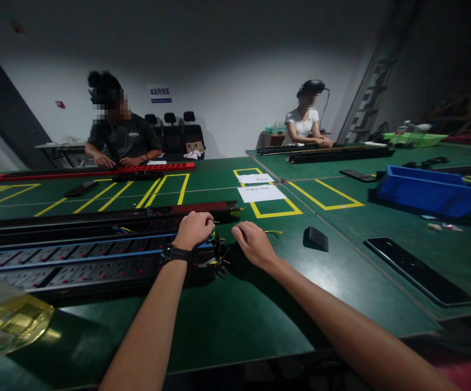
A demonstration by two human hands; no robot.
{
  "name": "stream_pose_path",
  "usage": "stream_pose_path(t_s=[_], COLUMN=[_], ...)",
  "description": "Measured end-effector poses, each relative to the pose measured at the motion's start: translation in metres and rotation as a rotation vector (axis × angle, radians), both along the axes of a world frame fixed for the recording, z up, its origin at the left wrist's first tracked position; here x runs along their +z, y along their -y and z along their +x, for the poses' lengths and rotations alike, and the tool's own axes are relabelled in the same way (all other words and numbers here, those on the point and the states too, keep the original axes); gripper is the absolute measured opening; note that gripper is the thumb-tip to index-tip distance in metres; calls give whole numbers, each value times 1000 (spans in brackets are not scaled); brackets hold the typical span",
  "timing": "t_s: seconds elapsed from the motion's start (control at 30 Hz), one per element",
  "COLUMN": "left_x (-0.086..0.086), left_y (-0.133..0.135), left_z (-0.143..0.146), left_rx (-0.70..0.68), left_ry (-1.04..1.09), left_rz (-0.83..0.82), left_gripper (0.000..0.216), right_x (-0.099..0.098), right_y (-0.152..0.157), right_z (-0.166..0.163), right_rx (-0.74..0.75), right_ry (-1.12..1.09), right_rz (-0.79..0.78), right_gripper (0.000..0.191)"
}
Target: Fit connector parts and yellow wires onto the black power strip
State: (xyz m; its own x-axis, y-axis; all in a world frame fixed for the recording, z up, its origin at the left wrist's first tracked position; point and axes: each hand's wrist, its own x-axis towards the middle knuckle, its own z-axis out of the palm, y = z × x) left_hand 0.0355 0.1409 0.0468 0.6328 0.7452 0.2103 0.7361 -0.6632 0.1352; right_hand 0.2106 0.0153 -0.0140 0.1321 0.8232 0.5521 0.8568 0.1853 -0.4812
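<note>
Long black power strips (109, 266) with rows of sockets, red dots and blue edges lie side by side at the left. My left hand (195, 229), with a black watch on the wrist, is closed over their right end; its fingertips are partly hidden. Around that end stick out loose wires (214, 263) and a thin dark end piece (218, 244). Just right of it, my right hand (255, 243) is closed with curled fingers, apart from the left. A yellow-green wire (274, 233) shows beyond its knuckles. What either hand grips is hidden.
A black block (316, 239) and a phone (418, 270) lie to the right, near a blue bin (431, 193). A clear cup of yellow liquid (16, 320) is at front left. Paper labels (261, 193) lie mid-table. Two people (123, 136) work across the green table (235, 336).
</note>
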Motion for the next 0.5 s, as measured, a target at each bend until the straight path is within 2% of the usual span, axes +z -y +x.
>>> stream_pose_path(t_s=[0.3,0.5], left_x=[0,-3], left_y=[2,0], left_z=[-1,0], left_rx=[-56,-4], left_ry=[-22,58], left_rz=[36,29], left_gripper=[41,35], right_x=[0,-1], right_y=[0,0], right_z=[2,3], right_rx=[5,-11], right_ry=[7,28], right_rz=[3,-11], right_gripper=[32,34])
